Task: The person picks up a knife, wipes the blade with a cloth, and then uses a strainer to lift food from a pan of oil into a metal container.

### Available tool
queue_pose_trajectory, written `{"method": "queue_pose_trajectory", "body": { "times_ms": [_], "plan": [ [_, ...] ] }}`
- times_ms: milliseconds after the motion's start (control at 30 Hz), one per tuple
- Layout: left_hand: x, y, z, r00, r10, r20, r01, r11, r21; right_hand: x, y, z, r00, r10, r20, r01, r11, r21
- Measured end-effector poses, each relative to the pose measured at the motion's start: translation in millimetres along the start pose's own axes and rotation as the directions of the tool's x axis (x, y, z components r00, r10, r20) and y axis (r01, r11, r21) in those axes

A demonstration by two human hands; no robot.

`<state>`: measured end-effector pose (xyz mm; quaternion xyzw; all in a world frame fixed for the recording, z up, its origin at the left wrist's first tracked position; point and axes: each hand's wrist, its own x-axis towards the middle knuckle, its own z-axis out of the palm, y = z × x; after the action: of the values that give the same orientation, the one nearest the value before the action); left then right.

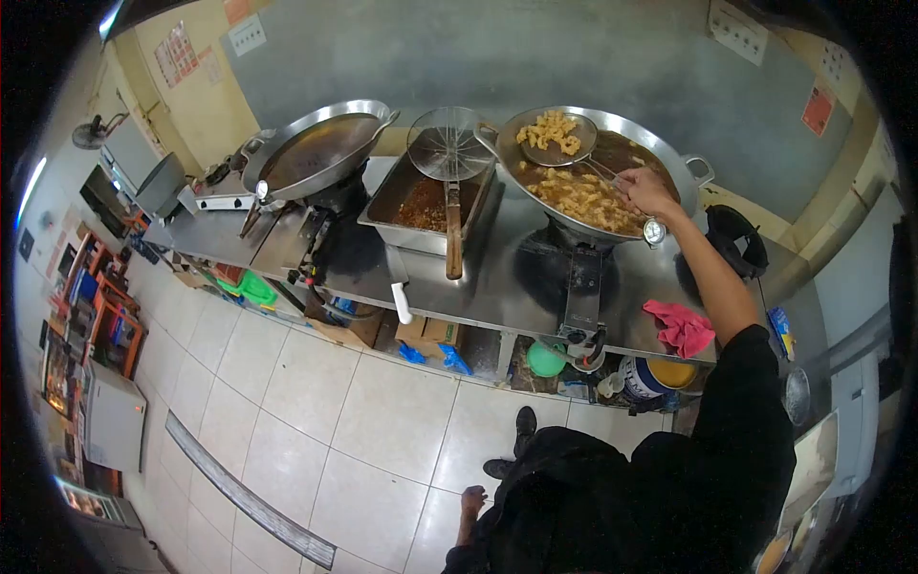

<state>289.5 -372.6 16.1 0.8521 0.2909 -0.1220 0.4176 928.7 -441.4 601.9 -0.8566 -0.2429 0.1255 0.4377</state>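
Note:
My right hand (645,189) grips the handle of a wire skimmer (591,142) over the right wok (696,199). Golden fried pieces (557,131) lie in the skimmer's bowl. More fried pieces (598,203) float in the brown oil below. A round dial thermometer (654,231) sits at the wok's front rim, near my right wrist. Down by my side, above the tiled floor, hangs my left hand (473,499); its fingers look loosely curled, with nothing visible in them.
A second wok of oil (320,153) stands at left. Between the woks, a wooden-handled spider strainer (449,143) rests across a metal tray (382,206) of brown crumbs. A white-handled knife (402,301) overhangs the counter edge. A pink cloth (679,328) lies at right.

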Motion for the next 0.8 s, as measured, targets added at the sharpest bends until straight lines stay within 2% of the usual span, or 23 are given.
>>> {"method": "queue_pose_trajectory", "body": {
  "times_ms": [33,67,167,200,267,333,433,500,533,567,633,667,700,733,767,800],
  "plan": [
    [-3.4,-8.5,10.9,0.996,-0.093,-0.009,0.085,0.945,-0.317,-11.6,-9.3,-5.9,1.0,0.003,-0.019,-0.004,0.998,-0.067],
    [-7.2,-2.6,1.5,0.997,0.082,0.002,-0.082,0.995,0.061,-19.3,-13.0,-9.2,0.999,0.005,-0.037,-0.01,0.991,-0.134],
    [-13.5,4.7,-13.2,0.995,0.097,-0.002,-0.097,0.992,0.079,-24.0,-5.6,-28.7,0.993,-0.101,-0.064,0.061,0.89,-0.453],
    [-15.2,5.7,-15.7,0.998,0.06,-0.02,-0.061,0.997,-0.055,-32.9,-2.8,-35.0,0.974,-0.199,-0.111,0.111,0.838,-0.534],
    [-13.4,0.8,-15.7,0.999,-0.019,-0.037,0.006,0.948,-0.319,-54.5,-13.0,-49.0,0.961,-0.273,-0.036,0.189,0.75,-0.633],
    [-7.2,-7.9,-16.9,0.998,-0.029,-0.053,0.012,0.956,-0.292,-84.5,-32.5,-61.8,0.961,-0.275,0.027,0.22,0.703,-0.676],
    [7.1,-18.2,-23.5,0.998,0.012,-0.056,-0.028,0.954,-0.3,-112.4,-35.6,-77.1,0.971,-0.24,-0.001,0.145,0.59,-0.794],
    [15.4,-17.8,-33.6,0.998,0.003,-0.066,-0.033,0.891,-0.453,-127.5,-37.9,-88.1,0.981,-0.195,-0.005,0.11,0.571,-0.813],
    [22.0,-21.1,-38.9,0.97,0.227,-0.089,-0.211,0.965,0.156,-134.6,-40.0,-92.0,0.982,-0.191,-0.013,0.1,0.57,-0.816],
    [26.7,-21.0,-39.4,0.989,0.128,-0.071,-0.129,0.992,-0.007,-140.0,-41.8,-94.3,0.982,-0.187,-0.018,0.094,0.57,-0.817],
    [38.7,-23.3,-43.3,0.998,-0.059,0.008,0.059,0.947,-0.316,-150.3,-43.3,-99.0,0.955,-0.294,-0.039,0.132,0.54,-0.831],
    [49.6,-31.4,-46.0,0.952,0.304,0.032,-0.297,0.895,0.334,-154.9,-42.2,-102.3,0.938,-0.343,-0.051,0.146,0.524,-0.839],
    [59.4,-36.4,-42.7,0.977,0.211,-0.012,-0.209,0.973,0.101,-156.1,-40.3,-107.8,0.954,-0.295,-0.056,0.099,0.488,-0.867],
    [66.7,-39.1,-39.2,0.994,0.107,-0.032,-0.111,0.984,-0.139,-154.4,-38.5,-114.2,0.967,-0.245,-0.064,0.055,0.449,-0.892],
    [67.4,-38.2,-39.5,1.0,-0.001,-0.028,-0.009,0.928,-0.373,-154.3,-36.6,-117.0,0.978,-0.196,-0.073,0.013,0.406,-0.914],
    [69.8,-37.9,-41.5,0.997,0.068,-0.04,-0.076,0.964,-0.255,-156.2,-34.3,-115.8,0.97,-0.224,-0.1,0.0,0.406,-0.914]
  ]
}}
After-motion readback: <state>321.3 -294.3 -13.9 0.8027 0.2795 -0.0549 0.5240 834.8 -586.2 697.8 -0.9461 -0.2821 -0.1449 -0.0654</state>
